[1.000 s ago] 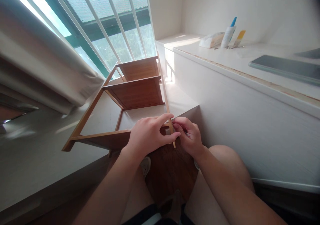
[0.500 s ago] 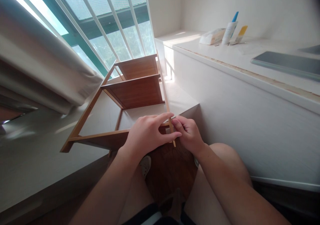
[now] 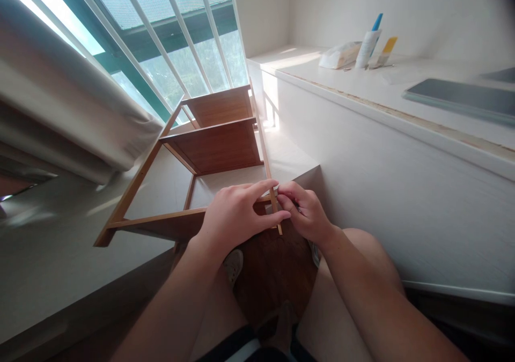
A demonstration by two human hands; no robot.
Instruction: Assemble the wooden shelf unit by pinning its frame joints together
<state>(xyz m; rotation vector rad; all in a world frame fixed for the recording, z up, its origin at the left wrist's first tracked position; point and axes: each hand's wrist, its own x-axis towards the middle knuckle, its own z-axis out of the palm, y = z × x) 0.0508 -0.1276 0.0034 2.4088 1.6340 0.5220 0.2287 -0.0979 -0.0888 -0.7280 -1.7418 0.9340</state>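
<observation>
A brown wooden shelf rack point(image 3: 225, 150) lies tilted in front of me, its slanting side frames joined by several boards. My left hand point(image 3: 237, 214) is closed around the near end of its right leg point(image 3: 274, 204), thumb on one side and fingers on the other. On the outer side of that leg, my right hand point(image 3: 303, 212) pinches with thumb and forefinger at the joint. What sits between those fingertips is too small and covered to make out. The rack's left leg point(image 3: 132, 193) points toward me, untouched.
A white ledge point(image 3: 306, 69) on the right bears a white bottle with a blue tip point(image 3: 367, 48), a yellow-handled brush point(image 3: 388, 48), a plastic packet point(image 3: 339, 55) and a dark phone-like slab point(image 3: 462, 98). A curtain point(image 3: 80, 94) hangs by the barred window point(image 3: 173, 35).
My right hand's fingers have shifted slightly at the leg, the forefinger lifting a little from the thumb. My left hand keeps its hold. The whole view has drifted slightly.
</observation>
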